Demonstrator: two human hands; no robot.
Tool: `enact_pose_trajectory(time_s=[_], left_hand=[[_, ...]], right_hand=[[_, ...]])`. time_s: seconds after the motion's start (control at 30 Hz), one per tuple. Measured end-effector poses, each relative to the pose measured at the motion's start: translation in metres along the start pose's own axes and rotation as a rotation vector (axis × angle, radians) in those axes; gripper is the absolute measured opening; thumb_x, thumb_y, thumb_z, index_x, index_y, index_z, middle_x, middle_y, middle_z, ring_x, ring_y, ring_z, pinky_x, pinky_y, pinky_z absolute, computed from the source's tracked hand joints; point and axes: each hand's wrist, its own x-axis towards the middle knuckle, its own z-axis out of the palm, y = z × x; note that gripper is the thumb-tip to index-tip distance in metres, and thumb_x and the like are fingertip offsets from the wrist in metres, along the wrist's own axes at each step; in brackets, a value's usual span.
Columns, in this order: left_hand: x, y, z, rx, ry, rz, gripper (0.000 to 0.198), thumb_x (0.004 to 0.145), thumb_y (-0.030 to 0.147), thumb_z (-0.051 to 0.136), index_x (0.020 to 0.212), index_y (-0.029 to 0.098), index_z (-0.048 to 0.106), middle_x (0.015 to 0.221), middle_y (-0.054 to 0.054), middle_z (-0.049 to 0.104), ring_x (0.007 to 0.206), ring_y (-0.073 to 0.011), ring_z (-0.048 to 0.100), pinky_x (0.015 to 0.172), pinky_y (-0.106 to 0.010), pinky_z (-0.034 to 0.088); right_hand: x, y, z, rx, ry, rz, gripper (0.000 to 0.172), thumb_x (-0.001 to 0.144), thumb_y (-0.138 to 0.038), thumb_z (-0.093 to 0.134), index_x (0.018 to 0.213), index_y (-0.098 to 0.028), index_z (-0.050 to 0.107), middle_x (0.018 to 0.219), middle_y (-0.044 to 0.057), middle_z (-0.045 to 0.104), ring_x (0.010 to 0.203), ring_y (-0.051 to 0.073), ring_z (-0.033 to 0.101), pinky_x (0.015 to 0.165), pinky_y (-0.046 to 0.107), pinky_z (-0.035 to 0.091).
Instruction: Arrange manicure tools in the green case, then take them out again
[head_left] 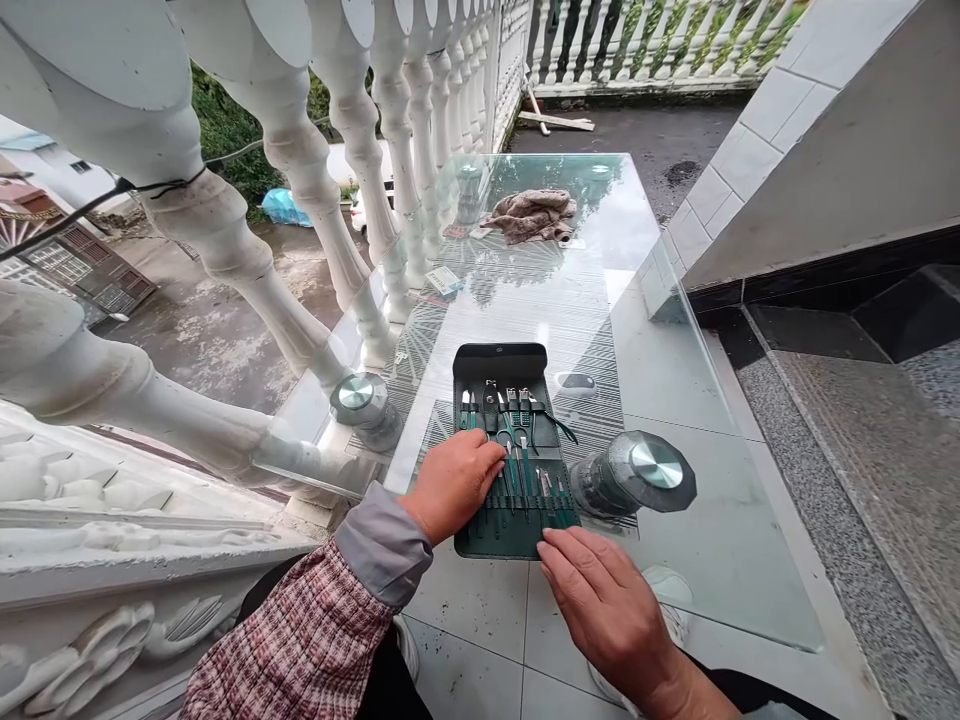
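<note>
Left hand (459, 480) overlaps manicure case (491, 542), right hand (606, 602) its near corner; I cannot tell either grip; glass tabletop (660, 375) beyond.

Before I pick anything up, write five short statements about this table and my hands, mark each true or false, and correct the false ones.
1. The tool case lies open on the glass table. True.
2. The left hand is held well away from the case. False: it is over the left part of the case, among the tools.
3. The right hand is at the near right corner of the case. True.
4. The crumpled cloth lies inside the case. False: it is beyond it, toward the table's far end.
5. The case is bright yellow. False: it is dark green and black.
</note>
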Motion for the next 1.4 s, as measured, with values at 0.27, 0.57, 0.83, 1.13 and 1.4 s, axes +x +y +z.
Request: enact_pose_trajectory(time_s=[0.27,0.57,0.83,1.13,1.4], left_hand=[[-0.001,0.002,-0.001,0.025,-0.036,0.008,0.02,0.094,0.027,0.042,0.096,0.02,0.061,0.088,-0.003,0.056,0.084,-0.0173,0.053,0.068,-0.026,0.042],[0.0,0.002,-0.001,0.011,-0.044,-0.006,0.019,0.094,0.027,0.044,0.098,0.021,0.061,0.089,-0.003,0.056,0.083,-0.0171,0.053,0.069,-0.026,0.043],[0.0,0.002,0.001,0.017,-0.032,0.005,0.018,0.093,0.027,0.045,0.097,0.02,0.061,0.089,-0.003,0.055,0.084,-0.0171,0.053,0.07,-0.026,0.044],[-0.001,0.003,0.0,0.03,-0.018,0.01,0.017,0.092,0.026,0.045,0.095,0.02,0.061,0.088,-0.003,0.055,0.083,-0.0171,0.053,0.068,-0.026,0.044],[-0.001,0.003,0.0,0.026,-0.014,0.005,0.017,0.093,0.026,0.046,0.095,0.02,0.061,0.088,-0.003,0.055,0.083,-0.0173,0.052,0.068,-0.026,0.043]], right_hand=[[0.002,0.007,-0.006,0.101,0.041,0.14,0.025,0.079,-0.009,0.058,0.103,-0.017,0.061,0.085,0.008,0.066,0.084,0.018,0.059,0.076,0.035,0.049],[0.007,0.018,-0.007,0.154,-0.088,0.309,0.01,0.082,-0.015,0.058,0.09,-0.018,0.055,0.079,0.003,0.059,0.077,0.015,0.054,0.071,0.029,0.045],[0.017,0.022,0.0,0.096,-0.145,0.442,0.008,0.087,-0.026,0.051,0.085,-0.019,0.055,0.075,0.001,0.057,0.068,0.013,0.054,0.063,0.025,0.042],[0.017,0.022,-0.006,0.141,-0.25,0.481,0.022,0.08,-0.036,0.06,0.093,-0.022,0.052,0.083,0.002,0.058,0.072,0.015,0.055,0.063,0.026,0.045],[0.021,0.019,0.001,0.016,-0.21,0.423,0.012,0.085,-0.03,0.051,0.092,-0.019,0.052,0.081,0.004,0.057,0.075,0.017,0.056,0.065,0.028,0.044]])
